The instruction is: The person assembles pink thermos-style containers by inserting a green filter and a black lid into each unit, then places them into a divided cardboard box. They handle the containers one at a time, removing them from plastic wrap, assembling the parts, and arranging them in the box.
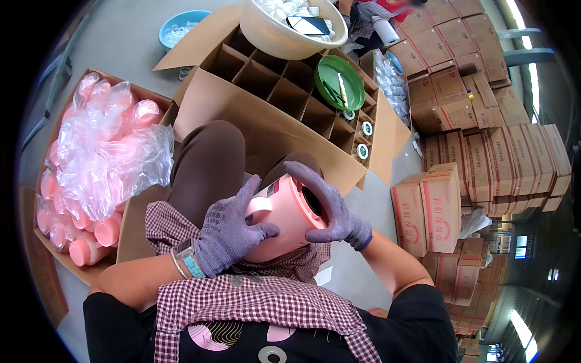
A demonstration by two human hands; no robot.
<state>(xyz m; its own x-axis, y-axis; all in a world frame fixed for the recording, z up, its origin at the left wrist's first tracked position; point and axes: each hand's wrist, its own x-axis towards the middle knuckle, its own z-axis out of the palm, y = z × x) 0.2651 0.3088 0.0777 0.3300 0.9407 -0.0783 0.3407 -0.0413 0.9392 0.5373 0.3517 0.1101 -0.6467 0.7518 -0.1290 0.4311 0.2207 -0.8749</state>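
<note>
A pink jug (281, 227) lies tilted above my lap, its dark round mouth facing right. My left hand (233, 228), in a grey-purple glove, grips the jug's body beside its loop-shaped handle (259, 206). My gloved right hand (330, 212) clasps the mouth end, thumb and fingers spread around the rim. Part of a dark label shows near the jug's upper edge. The underside of the jug is hidden by my left hand and the checked apron (260, 302).
Ahead stands a divided carton (254, 118) bearing a cream basin (290, 45) of white parts, with a phone on top, and a green bowl (345, 100). At left, a box (142, 239) holds pink bottles in plastic. Stacked cartons (439, 209) stand right. Another person (366, 21) is at the top.
</note>
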